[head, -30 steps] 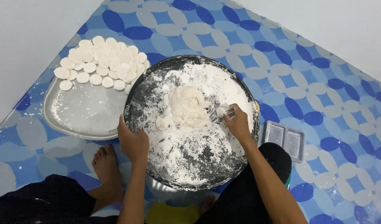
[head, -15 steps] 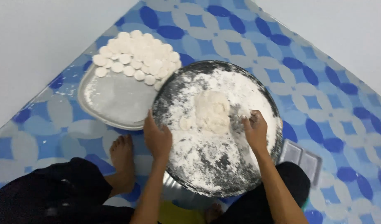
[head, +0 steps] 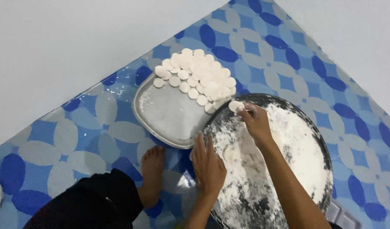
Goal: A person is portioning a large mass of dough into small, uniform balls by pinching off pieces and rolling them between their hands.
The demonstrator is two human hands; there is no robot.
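While the head view looks down at the floor, the right hand [head: 256, 123] pinches a small white dough disc [head: 235, 105] at the far-left rim of the dark floured pan [head: 318, 140] — just right of the grey tray [head: 169, 114], beside its rows of discs [head: 199, 74]. The left hand [head: 207, 163] lies spread, nearer, on the pan's left edge.

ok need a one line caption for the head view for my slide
Right hand carries a white dough disc from the floured dark pan toward the grey tray; left hand rests on the pan's rim.
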